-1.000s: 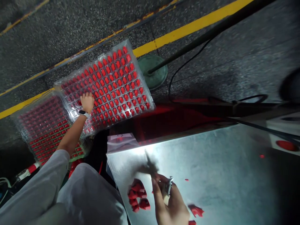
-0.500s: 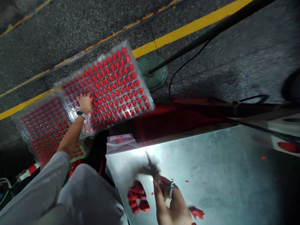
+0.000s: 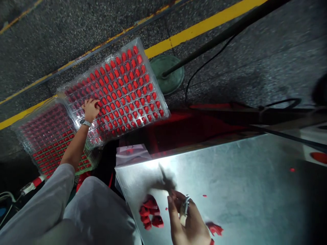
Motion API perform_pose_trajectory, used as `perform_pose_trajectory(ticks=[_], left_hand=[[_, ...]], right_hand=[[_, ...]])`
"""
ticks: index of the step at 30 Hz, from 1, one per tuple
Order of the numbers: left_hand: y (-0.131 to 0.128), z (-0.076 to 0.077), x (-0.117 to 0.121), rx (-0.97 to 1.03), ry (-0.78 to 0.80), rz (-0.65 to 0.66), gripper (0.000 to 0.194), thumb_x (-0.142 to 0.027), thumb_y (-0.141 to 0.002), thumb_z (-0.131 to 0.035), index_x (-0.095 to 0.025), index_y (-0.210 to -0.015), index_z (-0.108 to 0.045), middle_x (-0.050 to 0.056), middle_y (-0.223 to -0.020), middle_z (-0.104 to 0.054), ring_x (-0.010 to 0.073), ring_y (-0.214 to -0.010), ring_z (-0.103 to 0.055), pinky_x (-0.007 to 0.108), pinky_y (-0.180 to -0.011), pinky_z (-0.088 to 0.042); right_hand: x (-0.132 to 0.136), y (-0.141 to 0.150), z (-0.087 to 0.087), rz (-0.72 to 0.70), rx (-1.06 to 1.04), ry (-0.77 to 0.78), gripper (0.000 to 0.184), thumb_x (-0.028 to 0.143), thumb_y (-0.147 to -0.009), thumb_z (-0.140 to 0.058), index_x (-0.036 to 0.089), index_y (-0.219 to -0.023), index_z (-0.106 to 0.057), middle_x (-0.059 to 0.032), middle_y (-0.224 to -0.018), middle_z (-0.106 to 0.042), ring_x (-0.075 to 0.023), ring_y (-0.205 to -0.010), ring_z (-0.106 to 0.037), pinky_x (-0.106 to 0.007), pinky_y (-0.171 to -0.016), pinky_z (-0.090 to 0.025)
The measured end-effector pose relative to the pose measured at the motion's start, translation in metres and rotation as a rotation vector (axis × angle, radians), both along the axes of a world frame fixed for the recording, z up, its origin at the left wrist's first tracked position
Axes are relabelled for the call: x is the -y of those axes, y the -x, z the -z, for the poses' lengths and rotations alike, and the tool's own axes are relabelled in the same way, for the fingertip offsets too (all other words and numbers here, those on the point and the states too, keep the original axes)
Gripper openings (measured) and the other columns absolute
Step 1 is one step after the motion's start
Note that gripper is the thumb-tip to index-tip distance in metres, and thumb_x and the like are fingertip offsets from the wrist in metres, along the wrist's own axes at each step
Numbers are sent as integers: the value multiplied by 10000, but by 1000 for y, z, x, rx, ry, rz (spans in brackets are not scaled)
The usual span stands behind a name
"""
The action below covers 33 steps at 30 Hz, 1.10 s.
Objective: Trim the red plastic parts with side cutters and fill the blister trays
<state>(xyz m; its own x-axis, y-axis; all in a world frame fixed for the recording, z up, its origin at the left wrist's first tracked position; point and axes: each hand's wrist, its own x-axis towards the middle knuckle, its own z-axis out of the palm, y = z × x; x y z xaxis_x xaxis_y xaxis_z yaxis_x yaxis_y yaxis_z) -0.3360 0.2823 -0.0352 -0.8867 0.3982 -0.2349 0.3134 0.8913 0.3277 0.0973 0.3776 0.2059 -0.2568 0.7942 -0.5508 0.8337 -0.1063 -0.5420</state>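
Red pieces [image 3: 119, 93] are carried in rows in a clear tray [image 3: 152, 75], which lies beyond the far left corner of the metal counter [image 3: 242, 177]. The left hand [image 3: 91, 109] is spread over the tray, nearer its left short edge, with the fingers bent down; whether a piece is gripped cannot be told, as the fingertips are hidden. A small tool [image 3: 185, 207] is clamped in the right hand [image 3: 187, 217], above the counter near its left edge, where a cluster of loose red pieces [image 3: 157, 221] is set.

The tray pieces are judged to be light and fairly stiff, perhaps slick, and best pinched by their long flanks; the tray would probably flex if pressed. Their long axes are turned roughly along the tray's short edges, though which end is the front cannot be made out. The tool's visible metal part is pointed toward the counter's far edge.
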Motion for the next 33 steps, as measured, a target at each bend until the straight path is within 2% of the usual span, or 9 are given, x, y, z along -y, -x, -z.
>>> perform_pose_trajectory(ticks=[4, 8, 12, 14, 18, 21, 24, 29, 33], left_hand=[[3, -22, -7, 2, -29, -101, 392, -72, -815, -595, -189, -1168, -718, 151, -1256, -691, 367, -1220, -608, 585, -1077, -439], [-46, -105, -5, -9, -265, -2, 400, -78, -895, -515, -201, -1259, -626, 75, -1194, -694, 206, -1051, -683, 376, -990, -543], [-153, -212, 6, 40, -586, 590, 331, -188, -957, -616, -332, -1255, -621, -4, -1043, -718, 174, -894, -703, 333, -871, -592], [-207, -243, 12, 215, -525, 962, 376, -172, -956, -638, -335, -1294, -614, 15, -1122, -734, 162, -837, -718, 305, -792, -608], [-269, -236, 16, 320, -275, 1293, 387, -127, -948, -646, -233, -1318, -598, 95, -1295, -716, 202, -925, -753, 316, -712, -619], [-275, -216, 14, 346, -169, 1344, 319, -81, -933, -640, -214, -1223, -627, 98, -1216, -737, 218, -964, -750, 318, -691, -615], [-271, -214, 12, 355, -157, 1290, 231, -89, -932, -647, -215, -1125, -645, 82, -1096, -750, 222, -940, -744, 329, -700, -614], [-240, -237, 8, 360, -368, 972, 211, -119, -962, -633, -248, -1128, -655, 26, -1060, -766, 178, -975, -743, 318, -882, -625], [-139, -217, 4, 151, -366, 400, 248, -142, -914, -690, -263, -1130, -706, 0, -1062, -786, 169, -947, -747, 325, -932, -610]], right_hand=[[12, -6, -5, 133, 24, 32, 474, 654, -833, -714, 186, -908, -715, -99, -846, -742, -271, -777, -715, -337, -723, -585], [42, -7, -10, 366, -4, 45, 443, 624, -740, -750, 212, -809, -602, -24, -702, -624, -217, -660, -612, -330, -639, -524], [77, -9, -9, 434, 6, 51, 459, 605, -695, -742, 226, -895, -578, -6, -783, -626, -201, -715, -598, -337, -702, -532], [90, -9, -6, 442, -14, 53, 456, 585, -715, -728, 225, -959, -590, -23, -842, -666, -204, -747, -617, -339, -722, -546], [102, -6, 2, 410, -33, 39, 355, 532, -781, -670, 215, -935, -632, -42, -840, -709, -223, -762, -643, -361, -760, -549], [101, -6, 9, 374, 16, 12, 365, 540, -808, -630, 199, -931, -670, -78, -859, -730, -250, -782, -656, -380, -772, -529], [97, -7, 12, 319, 75, -16, 442, 593, -839, -577, 182, -949, -695, -119, -905, -741, -272, -804, -659, -387, -765, -502], [89, -6, 10, 218, 128, -73, 632, 726, -880, -501, 147, -995, -727, -157, -901, -736, -299, -778, -662, -373, -685, -441], [84, -14, 13, 79, 185, -141, 755, 820, -906, -446, 140, -1045, -743, -156, -898, -737, -300, -728, -665, -353, -603, -406]])
